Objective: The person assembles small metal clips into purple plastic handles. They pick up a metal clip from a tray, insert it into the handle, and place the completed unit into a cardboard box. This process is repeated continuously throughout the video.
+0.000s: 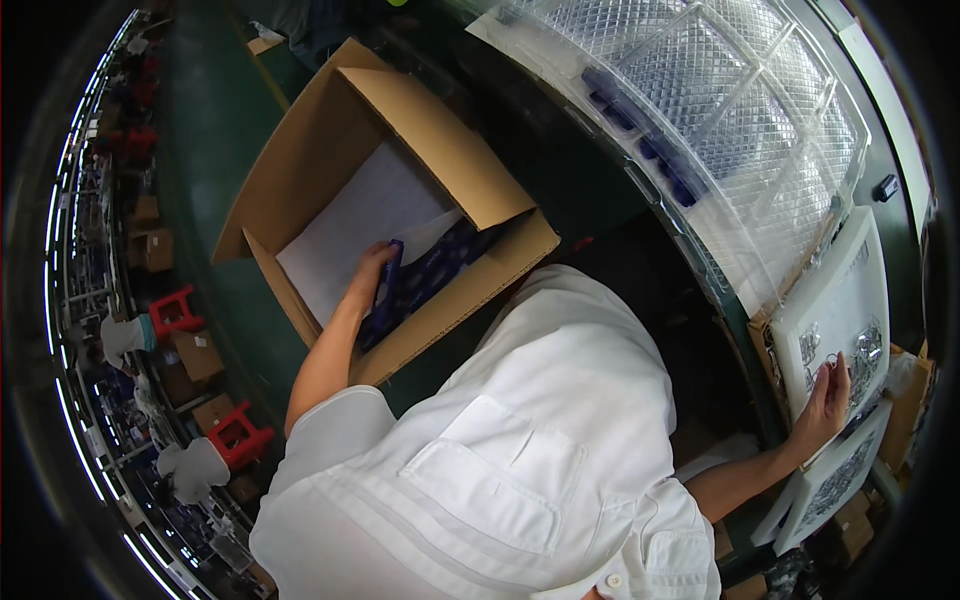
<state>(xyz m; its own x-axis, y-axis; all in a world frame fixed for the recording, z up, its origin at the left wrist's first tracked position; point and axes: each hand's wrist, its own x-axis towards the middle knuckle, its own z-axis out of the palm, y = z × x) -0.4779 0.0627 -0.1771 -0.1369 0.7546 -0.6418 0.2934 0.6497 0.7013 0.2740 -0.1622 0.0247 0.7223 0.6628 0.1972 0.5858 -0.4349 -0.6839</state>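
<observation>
My left hand (368, 275) reaches into an open cardboard box (435, 140) on my left. Its fingers are closed on a slim dark blue piece (388, 278). Below it in the box lie several dark blue printed pieces (430, 268) beside a white sheet (355, 210). On the far right, my right hand (828, 402) is over a white shallow tray (850, 255). Its fingertips are pinched near a small shiny metal part (832, 359); whether they grip it is too small to tell. Loose metal parts (868, 348) lie in the tray near the fingers.
Clear plastic trays (720, 90) cover the bench at the upper right, with dark blue pieces (665, 170) along their edge. A second white tray (835, 485) sits below the first. Red stools (240, 435) and cartons (198, 355) stand across the green floor.
</observation>
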